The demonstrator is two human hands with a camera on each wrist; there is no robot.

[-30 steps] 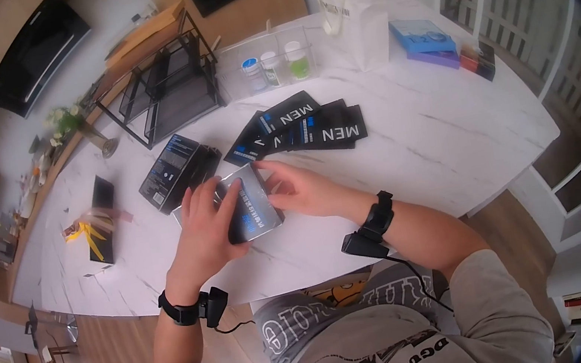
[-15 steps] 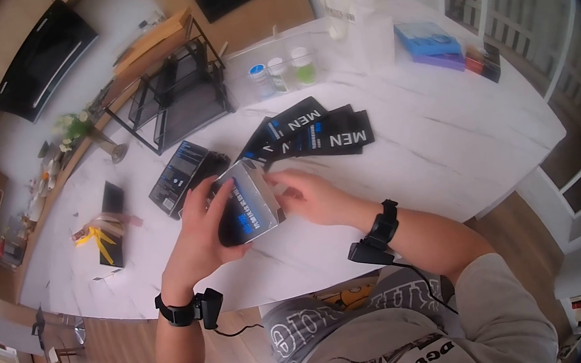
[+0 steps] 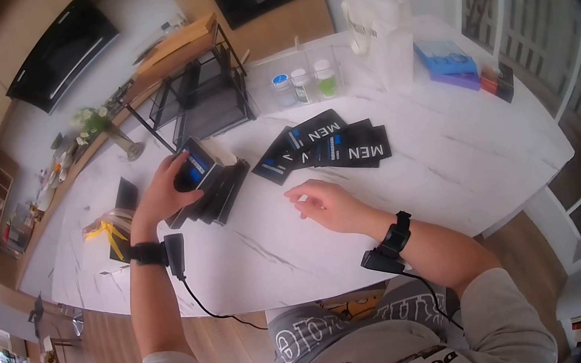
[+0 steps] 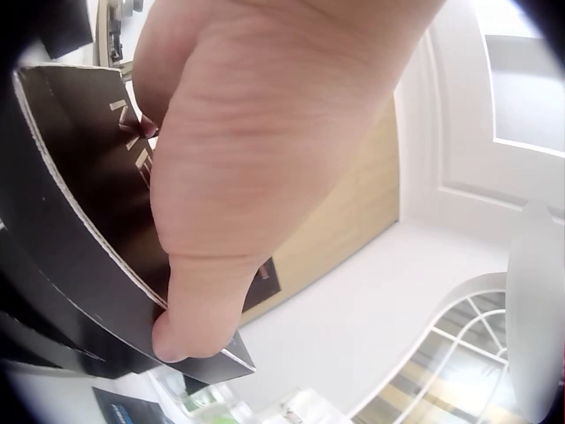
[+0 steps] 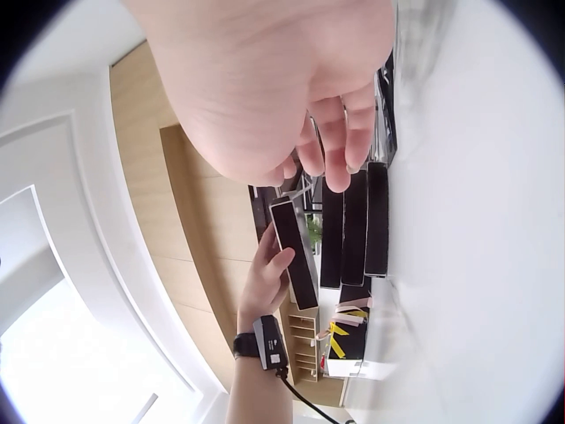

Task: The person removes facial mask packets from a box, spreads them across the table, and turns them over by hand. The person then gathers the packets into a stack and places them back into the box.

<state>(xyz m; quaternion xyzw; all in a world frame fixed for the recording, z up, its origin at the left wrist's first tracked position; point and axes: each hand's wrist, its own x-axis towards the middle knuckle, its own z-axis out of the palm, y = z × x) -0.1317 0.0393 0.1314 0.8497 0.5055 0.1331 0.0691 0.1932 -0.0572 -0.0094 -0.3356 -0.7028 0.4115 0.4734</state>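
Observation:
In the head view my left hand (image 3: pixel 157 195) grips a dark box (image 3: pixel 200 166) with blue print, thumb on the near side. An end flap of it stands out pale. Below it lies a stack of black boxes (image 3: pixel 231 196); the right wrist view shows the held box (image 5: pixel 297 256) tilted and apart from the stack (image 5: pixel 355 231). The thumb of my left hand (image 4: pixel 234 159) presses the edge of the box (image 4: pixel 75 150). Over the table, right of the stack, my right hand (image 3: pixel 333 206) has loosely curled fingers and holds nothing.
Black packets (image 3: pixel 356 145) marked MEN lie fanned beyond my right hand. Behind them stand a black mesh rack (image 3: pixel 209 111), a clear tray with bottles (image 3: pixel 325 80) and a white bag (image 3: pixel 389 39). A ribboned black box (image 3: pixel 126 198) is at left, blue box (image 3: pixel 445 57) at right.
My left hand has carried the box left and away from me, from the table's front part to over the stack. My right hand has come off the box and stays near the middle.

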